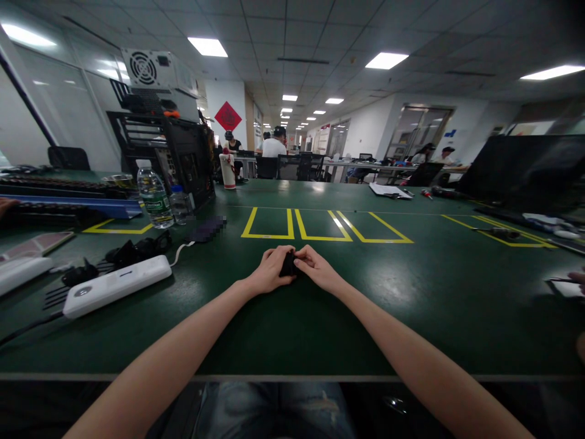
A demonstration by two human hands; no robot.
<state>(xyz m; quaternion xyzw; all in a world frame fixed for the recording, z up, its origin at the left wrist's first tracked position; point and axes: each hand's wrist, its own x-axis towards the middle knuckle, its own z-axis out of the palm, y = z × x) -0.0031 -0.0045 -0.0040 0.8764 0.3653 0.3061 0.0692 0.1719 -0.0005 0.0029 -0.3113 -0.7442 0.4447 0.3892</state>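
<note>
Dark green tabletop spreads beneath both forearms, with a white power strip to the left. Midway, the left hand curls closed around a small black object while the right hand pinches its right side between thumb and fingertips. Yellow tape outlines lie just beyond; farther back stand a water bottle and a black computer case, then seated people.

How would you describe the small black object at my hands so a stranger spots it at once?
On the green table, find three yellow tape outlines in a row. Just nearer, the small black object is between the left hand and right hand, partly hidden by them. Unlike the black items beside the white power strip, it is hand-held.
</note>
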